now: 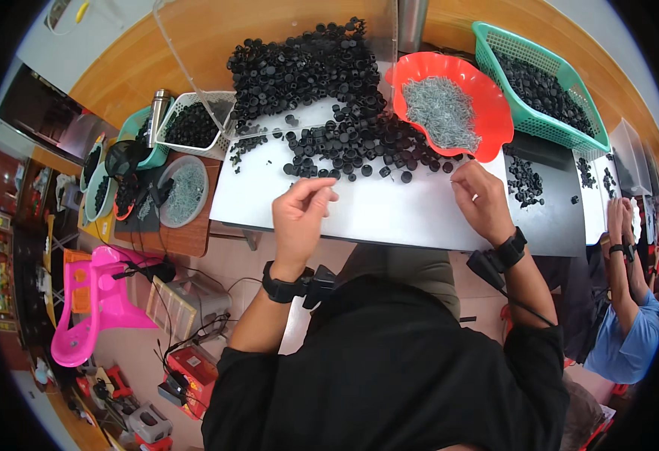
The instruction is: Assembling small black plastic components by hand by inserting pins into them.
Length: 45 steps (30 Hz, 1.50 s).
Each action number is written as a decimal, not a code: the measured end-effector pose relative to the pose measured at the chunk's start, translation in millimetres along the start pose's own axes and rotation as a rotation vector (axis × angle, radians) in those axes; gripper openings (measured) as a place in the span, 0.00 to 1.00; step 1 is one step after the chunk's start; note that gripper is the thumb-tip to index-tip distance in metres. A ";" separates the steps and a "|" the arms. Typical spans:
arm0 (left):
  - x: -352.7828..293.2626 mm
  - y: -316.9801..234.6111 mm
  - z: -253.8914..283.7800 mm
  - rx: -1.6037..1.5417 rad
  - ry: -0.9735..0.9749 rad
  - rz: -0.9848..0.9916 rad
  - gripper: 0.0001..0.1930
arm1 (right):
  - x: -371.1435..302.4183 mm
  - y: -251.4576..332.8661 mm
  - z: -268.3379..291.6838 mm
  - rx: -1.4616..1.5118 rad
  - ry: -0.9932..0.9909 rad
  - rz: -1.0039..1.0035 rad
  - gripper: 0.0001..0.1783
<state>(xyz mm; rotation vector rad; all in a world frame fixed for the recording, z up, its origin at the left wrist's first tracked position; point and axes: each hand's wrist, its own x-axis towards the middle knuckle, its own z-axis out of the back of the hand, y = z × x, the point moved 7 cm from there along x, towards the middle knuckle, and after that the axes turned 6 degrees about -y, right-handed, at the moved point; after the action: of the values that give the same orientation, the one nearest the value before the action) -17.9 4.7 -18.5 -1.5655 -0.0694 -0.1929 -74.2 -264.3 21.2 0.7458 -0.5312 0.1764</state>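
Observation:
My left hand (pixel 298 218) is over the front of the white work surface (pixel 389 214), its fingers curled and its thumb pressed toward them. Whatever it pinches is too small to make out. Farther right, my right hand (pixel 484 201) has thumb and fingertips closed together beside some black caps; whether a part sits between them cannot be told. Ahead of both hands spread loose round black plastic caps (pixel 344 143), joining a large heap of caps (pixel 299 71) by a clear plastic panel (pixel 183 64). A red scalloped tray (pixel 499 124) holds many thin silvery metal pieces (pixel 442 109), perhaps screws or pins.
A green basket (pixel 596 143) of black parts stands at the back right. On the left are a white basket (pixel 168 135), a round tub (pixel 203 188) of metal pieces and a steel flask (pixel 158 113). A pink stool (pixel 104 301) is below. Another person's hands (pixel 621 218) work far right.

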 end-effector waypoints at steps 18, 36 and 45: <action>5.4 -3.1 -136.2 0.202 0.381 -0.107 0.17 | -21.3 -40.1 -17.5 0.829 -0.140 -0.621 0.05; 16.4 8.9 -154.6 0.028 0.448 -0.013 0.02 | -18.6 -32.3 -26.6 0.884 -0.080 -0.580 0.04; 17.3 9.4 -149.2 -0.037 0.363 0.106 0.02 | -18.9 -35.2 -31.8 0.853 -0.112 -0.616 0.04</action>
<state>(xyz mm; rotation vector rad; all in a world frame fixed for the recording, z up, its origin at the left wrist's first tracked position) -11.0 -145.5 -26.0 -1.5444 0.3023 -0.3936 -66.0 -267.4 -29.1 1.7213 -0.2938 -0.2378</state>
